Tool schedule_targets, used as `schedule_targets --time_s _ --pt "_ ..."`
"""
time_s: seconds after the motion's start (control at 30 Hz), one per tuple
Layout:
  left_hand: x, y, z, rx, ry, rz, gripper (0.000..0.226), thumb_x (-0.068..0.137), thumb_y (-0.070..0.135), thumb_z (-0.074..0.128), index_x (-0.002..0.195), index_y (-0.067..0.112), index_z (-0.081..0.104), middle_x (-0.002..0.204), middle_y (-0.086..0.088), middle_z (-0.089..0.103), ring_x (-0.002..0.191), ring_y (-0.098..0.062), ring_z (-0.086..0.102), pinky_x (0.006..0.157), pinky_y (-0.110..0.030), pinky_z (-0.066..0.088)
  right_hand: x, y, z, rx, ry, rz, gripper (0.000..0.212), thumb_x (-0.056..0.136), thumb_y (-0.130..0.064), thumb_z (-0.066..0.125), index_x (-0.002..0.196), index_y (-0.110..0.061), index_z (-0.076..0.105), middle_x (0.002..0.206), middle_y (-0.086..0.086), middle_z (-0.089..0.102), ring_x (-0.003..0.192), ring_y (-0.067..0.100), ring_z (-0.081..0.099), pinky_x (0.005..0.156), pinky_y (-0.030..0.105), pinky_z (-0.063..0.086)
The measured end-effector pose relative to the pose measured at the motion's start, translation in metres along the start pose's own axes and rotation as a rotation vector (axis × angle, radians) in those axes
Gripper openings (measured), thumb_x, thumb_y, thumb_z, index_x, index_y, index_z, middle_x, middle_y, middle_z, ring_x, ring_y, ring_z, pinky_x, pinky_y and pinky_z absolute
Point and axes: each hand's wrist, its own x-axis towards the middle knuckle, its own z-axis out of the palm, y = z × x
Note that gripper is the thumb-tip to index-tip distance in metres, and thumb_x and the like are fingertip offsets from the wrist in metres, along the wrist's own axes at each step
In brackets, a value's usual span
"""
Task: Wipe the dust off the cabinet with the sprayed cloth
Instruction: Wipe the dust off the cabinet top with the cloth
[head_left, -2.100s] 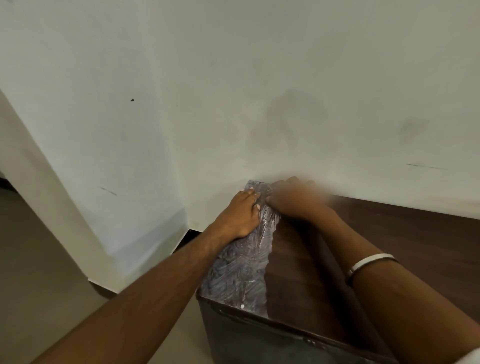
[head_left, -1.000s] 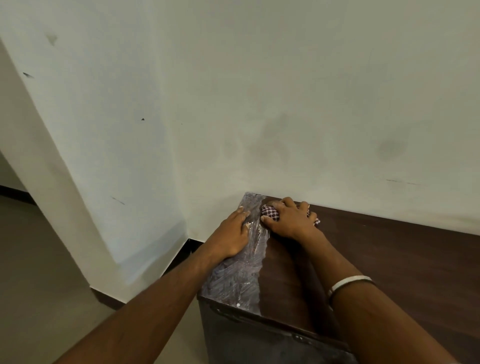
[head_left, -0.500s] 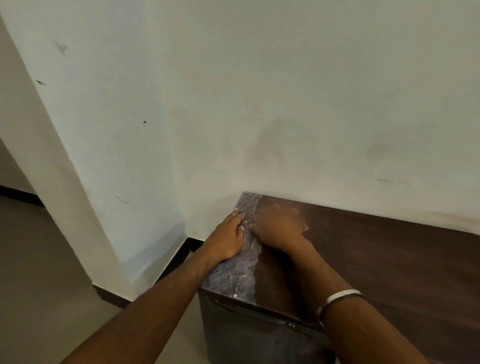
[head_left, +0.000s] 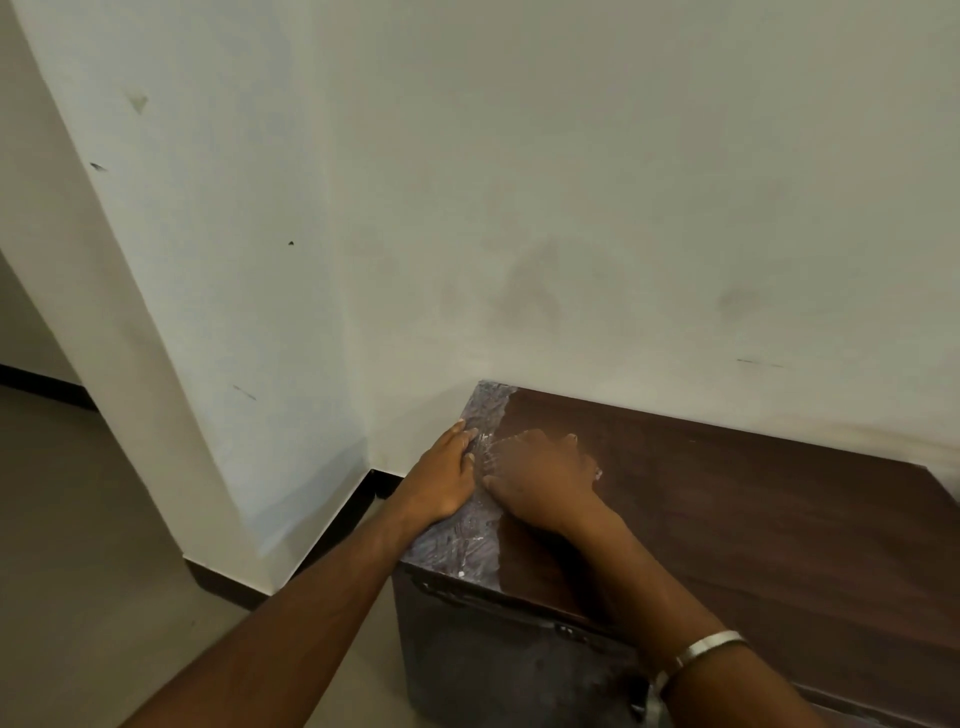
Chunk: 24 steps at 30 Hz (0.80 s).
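Plenty of open dark wood on the cabinet top (head_left: 753, 519) to the right, nothing sitting there. The wall (head_left: 623, 208) blocks the whole back edge. Both hands (head_left: 447, 480) (head_left: 540, 483) crowd the dusty strip (head_left: 467, 540) at the left edge, beyond which it drops to the floor (head_left: 78, 571).

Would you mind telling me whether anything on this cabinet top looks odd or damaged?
Yes: a grey, streaky strip runs along the left edge of the cabinet top, unlike the smooth dark wood elsewhere. The left hand rests on it.
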Motion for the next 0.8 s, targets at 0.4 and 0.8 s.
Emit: schedule_targets --time_s 0.4,0.8 --pt "-0.021 0.0 -0.003 -0.034 0.008 -0.011 0.047 0.103 0.018 0.034 0.15 0.013 0.03 0.161 -0.002 0.016 0.148 -0.014 0.014 0.119 -0.027 0.013 -0.023 -0.013 0.002 -0.007 -0.006 0.007 0.057 0.086 -0.068 0.043 0.138 -0.045 0.038 0.147 -0.008 0.028 0.136 0.034 0.016 0.108 0.059 0.013" --pt "-0.037 0.0 -0.005 -0.061 -0.002 -0.037 0.048 0.103 0.019 0.032 0.151 0.015 0.026 0.162 -0.001 0.011 0.148 -0.013 0.009 0.118 -0.025 0.01 -0.04 -0.022 0.003 -0.013 -0.013 0.009 0.057 0.086 -0.069 0.042 0.137 -0.044 0.039 0.147 -0.008 0.027 0.135 0.033 0.017 0.108 0.06 0.014"
